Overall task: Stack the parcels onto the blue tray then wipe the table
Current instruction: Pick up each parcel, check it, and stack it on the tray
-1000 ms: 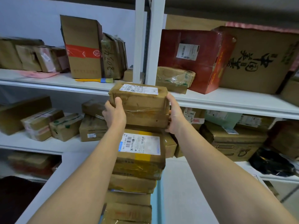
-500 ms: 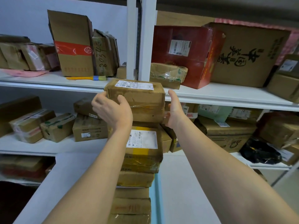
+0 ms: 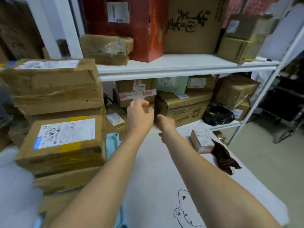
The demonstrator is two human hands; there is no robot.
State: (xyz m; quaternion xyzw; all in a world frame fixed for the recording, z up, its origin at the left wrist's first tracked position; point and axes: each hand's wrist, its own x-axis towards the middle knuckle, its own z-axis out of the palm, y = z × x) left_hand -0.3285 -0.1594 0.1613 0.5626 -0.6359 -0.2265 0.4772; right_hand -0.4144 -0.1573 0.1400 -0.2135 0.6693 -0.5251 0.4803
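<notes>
Parcels [image 3: 54, 112] stand stacked at nine o'clock in the head view, over a blue tray [image 3: 112, 142] whose edge shows beside the stack. One small parcel [image 3: 202, 140] lies loose on the white table [image 3: 156, 170] at three o'clock from the hands, its long axis running away from the camera, touching a dark brown cloth [image 3: 224, 159]. Right hand [image 3: 166, 124] is nearer it; left hand [image 3: 140, 115] hangs just beside. Both are empty, fingers loosely curled. Barcode labels are too blurred to read; a shelf carton [image 3: 192, 23] bears large Chinese characters.
</notes>
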